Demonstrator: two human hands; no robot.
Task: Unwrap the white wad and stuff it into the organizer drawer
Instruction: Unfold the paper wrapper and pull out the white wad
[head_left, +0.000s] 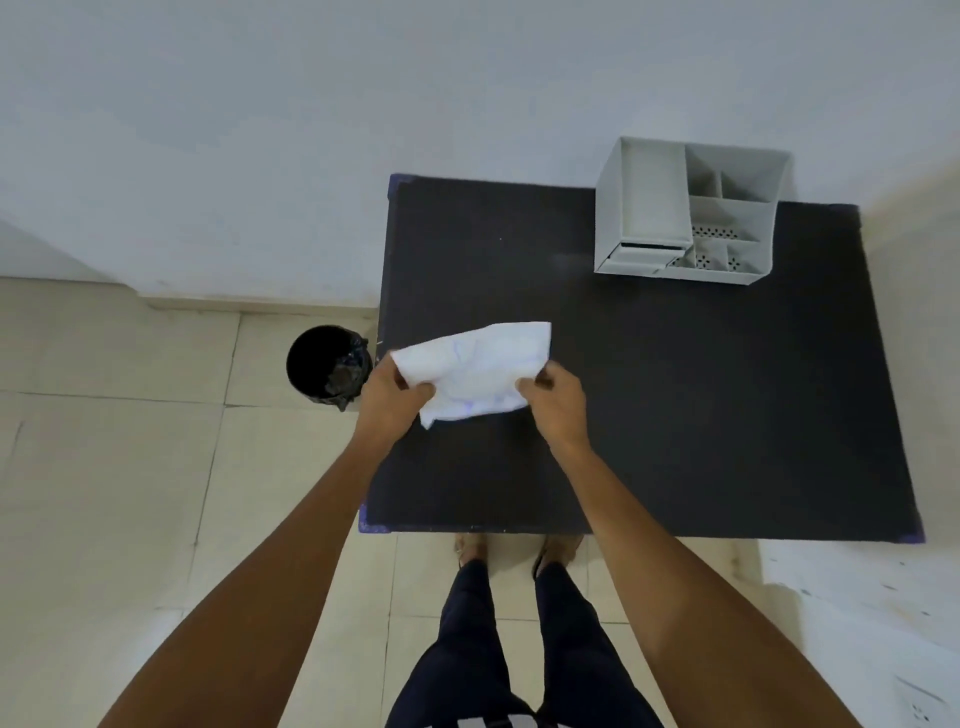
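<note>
Nearest to me are my own dark-trousered legs (498, 649) standing on the pale tiled floor (130, 467), with both bare forearms reaching forward over the near edge of the large black rectangular surface (701, 415). I see that surface pushed up against a plain white wall (311, 130).

At its far right corner stands the grey plastic desk organizer (691, 213), with open compartments on top and a small drawer (649, 255) low on its front face, pulled slightly out. Between my hands and that organizer lies only bare black top; nothing blocks the way.

On the floor just left of the surface sits a round black waste bin (328, 366) lined with a dark bag, close beside my left wrist.

I hold the crumpled white sheet of paper (478, 366), faintly marked in blue and mostly spread open, above the near-left part of the surface. My left hand (392, 395) pinches its left edge and my right hand (553, 397) pinches its lower right edge, both closed on the paper, well apart from the organizer.
</note>
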